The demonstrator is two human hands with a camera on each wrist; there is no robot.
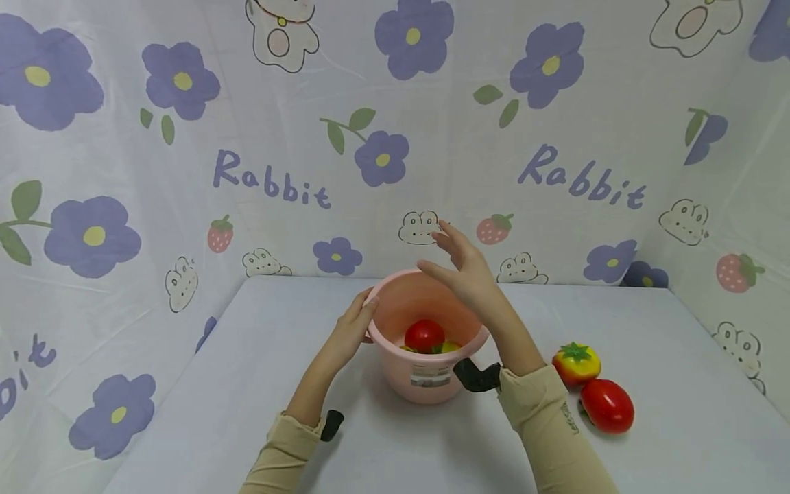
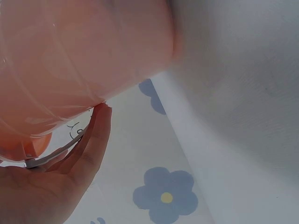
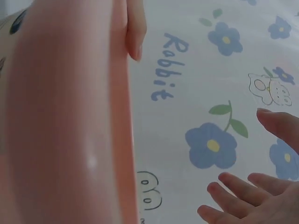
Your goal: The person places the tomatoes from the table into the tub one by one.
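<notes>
A pink bucket (image 1: 426,381) stands on the white table, slightly tipped toward the camera. My left hand (image 1: 353,328) grips it at the left, thumb over the rim and fingers along the outer wall by the grey handle (image 2: 58,151). Inside the bucket lie a round red toy fruit (image 1: 424,335) and yellow pieces (image 1: 449,348), partly hidden by the near rim. Above the right side of the rim is my right hand (image 1: 465,271), fingers spread and holding nothing. In the right wrist view, its fingers (image 3: 238,189) are apart from the bucket wall (image 3: 70,112).
To the right of the bucket, a yellow-and-red toy fruit with a green leafy top (image 1: 577,363) sits beside a glossy red toy fruit (image 1: 607,406). A printed cloth (image 1: 345,206) with flowers and rabbits hangs behind the table (image 1: 247,384) and along its sides.
</notes>
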